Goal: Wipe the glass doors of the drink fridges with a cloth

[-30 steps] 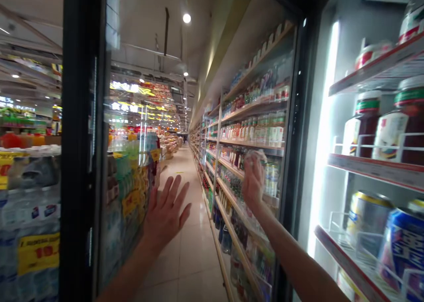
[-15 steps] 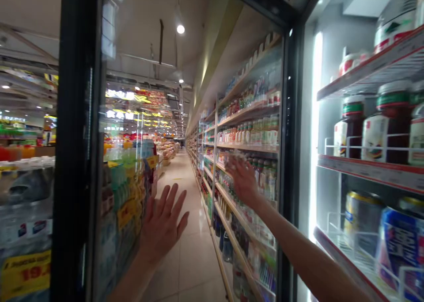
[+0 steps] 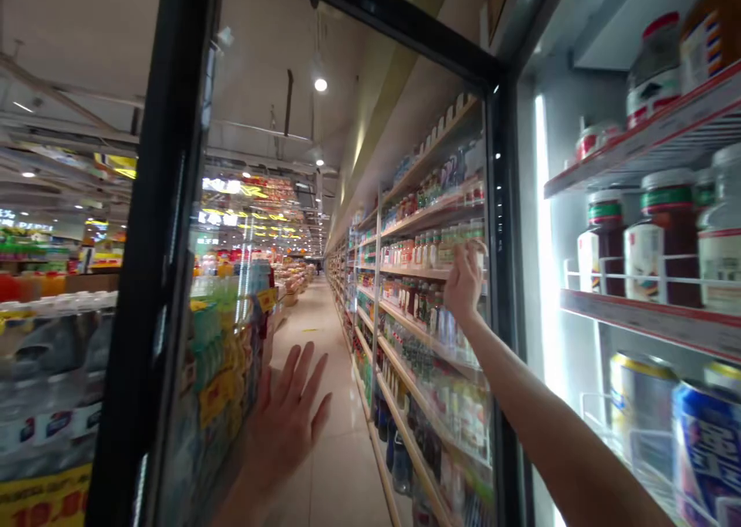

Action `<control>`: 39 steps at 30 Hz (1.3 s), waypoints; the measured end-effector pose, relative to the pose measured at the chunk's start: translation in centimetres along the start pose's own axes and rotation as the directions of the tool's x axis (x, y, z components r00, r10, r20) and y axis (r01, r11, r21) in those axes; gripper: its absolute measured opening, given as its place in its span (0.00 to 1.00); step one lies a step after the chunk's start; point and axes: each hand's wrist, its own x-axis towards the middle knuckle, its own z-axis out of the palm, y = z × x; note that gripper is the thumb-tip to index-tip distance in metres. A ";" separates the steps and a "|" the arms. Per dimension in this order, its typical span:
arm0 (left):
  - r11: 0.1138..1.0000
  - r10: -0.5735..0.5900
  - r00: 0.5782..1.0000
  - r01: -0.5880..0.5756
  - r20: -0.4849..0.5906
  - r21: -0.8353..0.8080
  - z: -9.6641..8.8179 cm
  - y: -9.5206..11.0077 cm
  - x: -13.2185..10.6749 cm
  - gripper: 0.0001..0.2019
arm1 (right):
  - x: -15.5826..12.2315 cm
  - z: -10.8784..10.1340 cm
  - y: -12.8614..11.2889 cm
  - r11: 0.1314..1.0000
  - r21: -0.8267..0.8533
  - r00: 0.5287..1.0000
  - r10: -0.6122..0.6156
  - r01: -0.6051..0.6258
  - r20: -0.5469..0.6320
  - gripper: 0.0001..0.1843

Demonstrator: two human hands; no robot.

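Left hand point(image 3: 286, 427) fingers point(image 3: 302, 373): spread apart, flat and low on the glass door point(image 3: 347, 141), unmoved
Right hand point(image 3: 463, 284) fingers point(image 3: 470, 251): curled, cannot tell if clamped on anything; risen up the pane toward its hinge edge
Beyond: jars point(image 3: 665, 238) on cooler shelf point(image 3: 648, 315)

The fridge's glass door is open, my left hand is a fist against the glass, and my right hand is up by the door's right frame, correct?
Not quite. The head view shows the left hand open, fingers spread flat at the glass door, not a fist. The door is open and the right hand is up by its right frame.
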 end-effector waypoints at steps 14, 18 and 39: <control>0.992 -0.105 0.994 0.107 -0.037 0.071 -2.8 -3.9 9.1 0.28 | 3.8 1.5 -4.6 1.000 0.021 0.999 0.008 -0.009 0.037 0.29; 0.978 -0.138 0.989 0.144 -0.051 0.152 -3.0 -6.2 12.7 0.29 | 0.9 2.2 -8.7 0.940 0.128 0.936 -0.332 0.317 0.121 0.29; 0.962 -0.073 0.993 0.095 -0.094 0.255 -2.4 -6.4 11.9 0.29 | 4.9 3.6 -13.9 0.981 0.080 0.980 -0.183 0.177 0.073 0.28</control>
